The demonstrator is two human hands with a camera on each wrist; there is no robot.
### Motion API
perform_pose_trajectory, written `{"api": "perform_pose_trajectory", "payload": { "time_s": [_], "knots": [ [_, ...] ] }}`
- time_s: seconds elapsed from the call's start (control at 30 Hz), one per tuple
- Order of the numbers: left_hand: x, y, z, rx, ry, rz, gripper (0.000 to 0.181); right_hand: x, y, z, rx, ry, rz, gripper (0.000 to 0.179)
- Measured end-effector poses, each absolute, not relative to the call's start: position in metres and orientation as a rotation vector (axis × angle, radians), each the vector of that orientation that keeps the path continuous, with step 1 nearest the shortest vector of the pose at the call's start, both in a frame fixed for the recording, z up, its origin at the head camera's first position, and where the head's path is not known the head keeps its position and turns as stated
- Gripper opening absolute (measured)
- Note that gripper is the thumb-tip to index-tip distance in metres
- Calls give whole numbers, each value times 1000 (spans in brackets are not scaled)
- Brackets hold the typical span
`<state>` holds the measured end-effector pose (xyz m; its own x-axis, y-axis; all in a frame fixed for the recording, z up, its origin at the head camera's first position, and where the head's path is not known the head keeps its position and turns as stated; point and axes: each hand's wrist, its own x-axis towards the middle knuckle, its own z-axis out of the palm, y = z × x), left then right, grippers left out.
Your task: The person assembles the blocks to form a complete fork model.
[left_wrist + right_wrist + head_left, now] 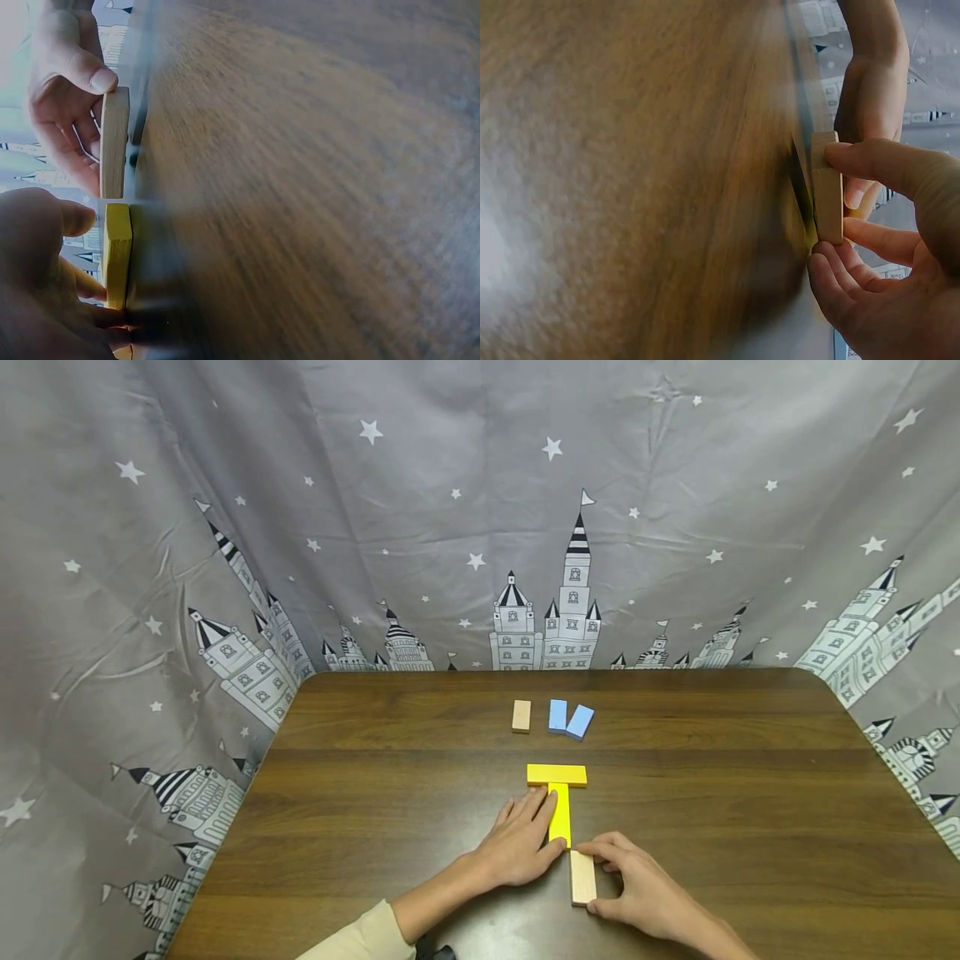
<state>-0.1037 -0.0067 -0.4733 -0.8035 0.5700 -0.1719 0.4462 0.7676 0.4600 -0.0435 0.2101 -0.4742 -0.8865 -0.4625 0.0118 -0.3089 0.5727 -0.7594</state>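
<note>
Two yellow wooden blocks form a T on the table: a crosswise yellow block point(557, 775) at the top and a lengthwise yellow block point(559, 818) below it. My left hand point(519, 847) lies along the left side of the lengthwise block, fingers extended, its thumb at the near end. My right hand point(637, 881) pinches a plain wooden block point(582, 878) lengthwise between thumb and fingers. This block sits just nearer than the lengthwise yellow one and slightly right of it. In the right wrist view the plain block point(827, 191) shows between thumb and fingertips.
Farther back on the brown table point(375, 793) lie another plain wooden block point(521, 716) and two blue blocks, one upright to the view point(557, 716) and one slanted point(580, 722). A grey curtain point(420, 460) with stars and castles hangs behind the table's far edge.
</note>
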Motion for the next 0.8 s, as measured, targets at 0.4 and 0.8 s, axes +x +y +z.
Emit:
{"api": "perform_pose_trajectory", "payload": {
  "time_s": [0.4, 0.8],
  "knots": [
    [-103, -6, -473, 803, 2686, 563, 66, -42, 203, -474, -647, 2585, -1206, 61],
    [-102, -9, -477, 817, 2697, 567, 66, -41, 194, -482, -563, 2628, -1258, 56]
  ]
}}
